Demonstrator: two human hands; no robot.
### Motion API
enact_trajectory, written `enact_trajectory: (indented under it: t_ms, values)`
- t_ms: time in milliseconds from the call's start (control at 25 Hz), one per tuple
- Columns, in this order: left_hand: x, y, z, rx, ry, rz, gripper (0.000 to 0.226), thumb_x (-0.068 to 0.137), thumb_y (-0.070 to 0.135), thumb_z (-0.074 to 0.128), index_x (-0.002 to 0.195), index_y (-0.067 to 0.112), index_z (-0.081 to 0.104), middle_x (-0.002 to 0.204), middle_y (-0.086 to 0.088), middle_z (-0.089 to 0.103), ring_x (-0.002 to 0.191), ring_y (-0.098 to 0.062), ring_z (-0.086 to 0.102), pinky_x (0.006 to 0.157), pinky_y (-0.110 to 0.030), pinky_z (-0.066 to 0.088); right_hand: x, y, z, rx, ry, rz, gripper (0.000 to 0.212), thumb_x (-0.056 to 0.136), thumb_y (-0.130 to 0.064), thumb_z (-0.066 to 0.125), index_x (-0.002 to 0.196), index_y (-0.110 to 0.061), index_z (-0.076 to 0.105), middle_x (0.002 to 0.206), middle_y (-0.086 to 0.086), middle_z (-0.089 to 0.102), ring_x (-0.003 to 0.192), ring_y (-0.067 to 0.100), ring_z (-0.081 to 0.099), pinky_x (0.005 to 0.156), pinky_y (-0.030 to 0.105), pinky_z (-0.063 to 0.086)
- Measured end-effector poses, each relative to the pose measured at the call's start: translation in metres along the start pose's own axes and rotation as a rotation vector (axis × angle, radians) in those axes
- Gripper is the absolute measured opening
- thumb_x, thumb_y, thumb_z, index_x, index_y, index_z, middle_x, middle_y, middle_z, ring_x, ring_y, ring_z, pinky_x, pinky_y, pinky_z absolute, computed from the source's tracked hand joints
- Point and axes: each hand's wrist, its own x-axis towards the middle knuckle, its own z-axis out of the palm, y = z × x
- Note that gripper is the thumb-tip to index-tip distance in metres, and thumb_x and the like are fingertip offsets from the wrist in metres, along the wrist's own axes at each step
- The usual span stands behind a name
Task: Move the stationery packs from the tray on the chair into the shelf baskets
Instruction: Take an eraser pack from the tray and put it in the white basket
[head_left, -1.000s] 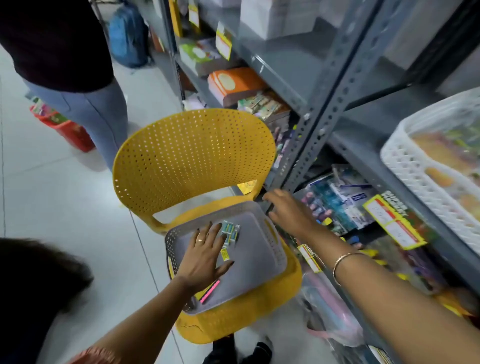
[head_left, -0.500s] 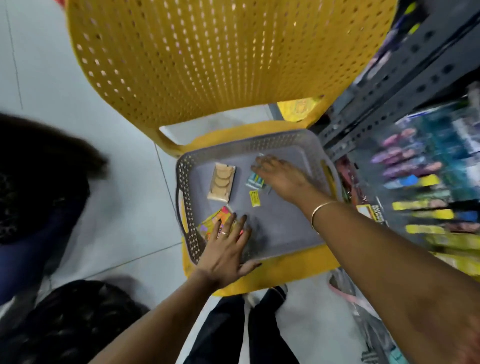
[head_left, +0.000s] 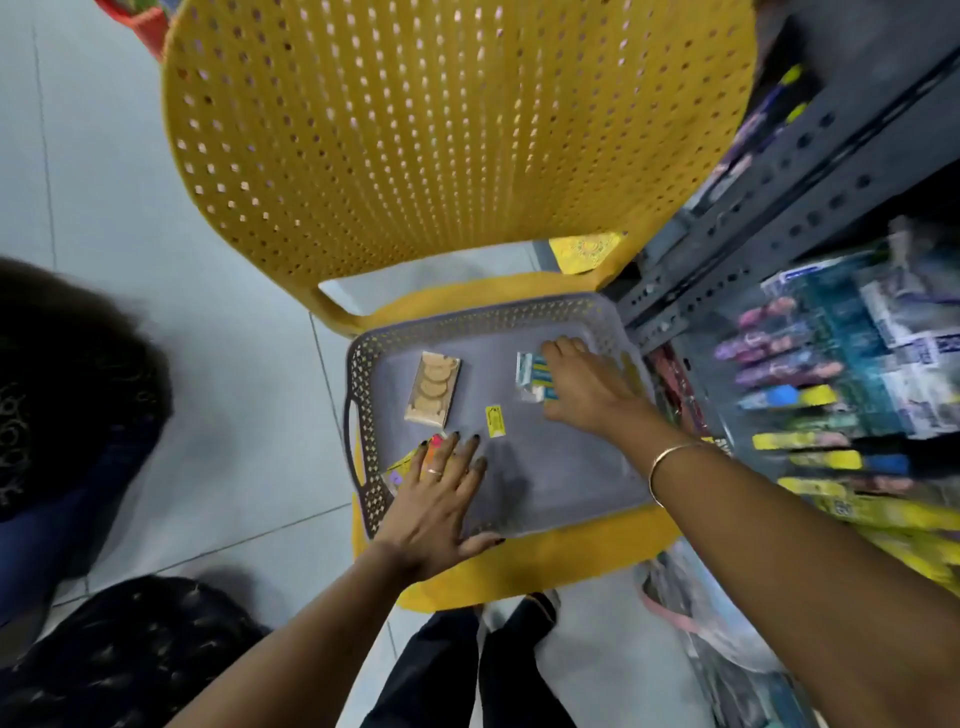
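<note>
A grey perforated tray (head_left: 358, 374) sits on the seat of a yellow chair (head_left: 447, 135). In it lie a beige pack with round shapes (head_left: 432, 387), a small yellow tag (head_left: 494, 420), a blue and white pack (head_left: 530, 376) and a colourful pack (head_left: 410, 460). My left hand (head_left: 441, 493) lies flat with spread fingers on the tray's near left part, covering most of the colourful pack. My right hand (head_left: 587, 384) is over the blue and white pack, which sits between thumb and fingers; its right part is hidden.
A grey metal shelf rack (head_left: 779, 208) stands right of the chair, holding blurred pen and marker packs (head_left: 810, 400). A person in dark clothes (head_left: 78, 395) crouches at the left. Dark trouser legs (head_left: 467, 670) show below the chair. A red basket (head_left: 140, 21) stands on the floor beyond.
My right hand came from the shelf into the tray and onto the blue and white pack. My left hand slid to the near left corner, uncovering the beige pack. The view tilted down.
</note>
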Motion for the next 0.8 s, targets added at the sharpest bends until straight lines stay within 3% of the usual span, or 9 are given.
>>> enact_trajectory:
  t_ms: [200, 360, 560, 800]
  values:
    - [0.036, -0.002, -0.088, 0.023, 0.089, 0.021, 0.09, 0.083, 0.077, 0.019, 0.133, 0.007, 0.047, 0.147, -0.015, 0.035, 0.135, -0.035, 0.031, 0.103, -0.054, 0.016, -0.04, 0.008, -0.11, 0.082, 0.171, 0.077, 0.056, 0.072, -0.027, 0.068, 0.118, -0.005, 0.045, 0.122, 0.014, 0.046, 0.121, 0.031, 0.04, 0.081, 0.042, 0.046]
    - [0.069, 0.008, -0.177, 0.053, 0.27, 0.09, 0.089, 0.085, 0.076, 0.019, 0.131, 0.005, 0.047, 0.143, -0.016, 0.041, 0.133, -0.032, 0.029, 0.102, -0.053, 0.02, -0.084, 0.008, -0.205, 0.118, 0.333, 0.116, 0.054, 0.071, -0.031, 0.069, 0.114, -0.007, 0.049, 0.116, 0.013, 0.048, 0.117, 0.029, 0.043, 0.09, 0.044, 0.048]
    - [0.106, 0.044, -0.275, 0.073, 0.451, 0.266, 0.082, 0.088, 0.071, 0.018, 0.132, 0.006, 0.038, 0.143, -0.017, 0.042, 0.131, -0.031, 0.031, 0.102, -0.05, 0.022, -0.165, 0.002, -0.313, 0.101, 0.544, 0.171, 0.055, 0.071, -0.038, 0.07, 0.113, -0.008, 0.051, 0.116, 0.015, 0.051, 0.114, 0.03, 0.047, 0.091, 0.04, 0.045]
    - [0.143, 0.136, -0.333, 0.149, 0.528, 0.552, 0.085, 0.09, 0.066, 0.013, 0.124, -0.002, 0.052, 0.132, -0.022, 0.051, 0.126, -0.03, 0.033, 0.109, -0.039, 0.01, -0.266, 0.047, -0.376, 0.119, 0.676, 0.404, 0.04, 0.072, -0.035, 0.069, 0.098, -0.008, 0.056, 0.105, 0.016, 0.054, 0.106, 0.031, 0.05, 0.087, 0.04, 0.047]
